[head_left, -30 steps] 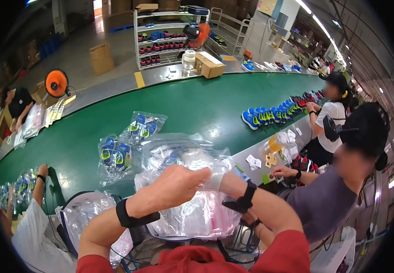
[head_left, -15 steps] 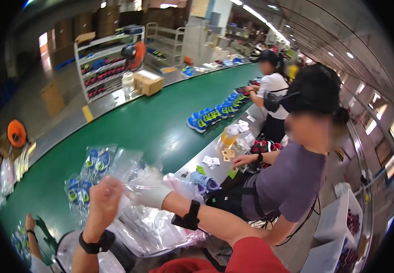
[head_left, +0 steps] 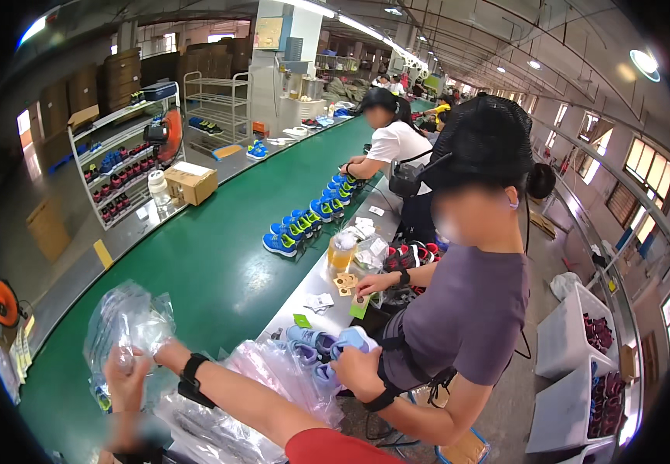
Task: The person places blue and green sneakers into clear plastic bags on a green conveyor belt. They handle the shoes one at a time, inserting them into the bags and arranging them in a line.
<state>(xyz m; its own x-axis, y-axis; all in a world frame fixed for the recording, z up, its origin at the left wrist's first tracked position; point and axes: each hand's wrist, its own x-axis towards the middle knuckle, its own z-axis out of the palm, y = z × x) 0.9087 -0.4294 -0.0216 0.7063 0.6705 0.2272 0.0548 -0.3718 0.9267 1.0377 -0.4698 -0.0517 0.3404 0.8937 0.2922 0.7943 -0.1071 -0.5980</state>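
Note:
My left hand point(head_left: 125, 375) is closed on the lower edge of a clear plastic bag point(head_left: 122, 309), held up over the green belt. Beside it, my right hand point(head_left: 149, 334) looks white, as if gloved, and lies against or inside the film; its fingers are blurred and covered. Just below the bag, a bit of a blue-and-green shoe point(head_left: 103, 399) shows. A pile of clear bags point(head_left: 211, 425) lies under my right forearm, with pinkish ones point(head_left: 273, 371) at its right.
Blue-and-green shoes point(head_left: 304, 223) stand in a row on the green belt point(head_left: 219, 286). At my right, a co-worker in purple point(head_left: 459, 309) holds a pale blue shoe point(head_left: 354, 340) and touches a green card point(head_left: 360, 306). A carton point(head_left: 190, 183) sits across the belt.
My hands have moved left and apart from the pile, with the bag now raised. The view has turned toward the right. The co-worker now has a pale blue shoe in one hand.

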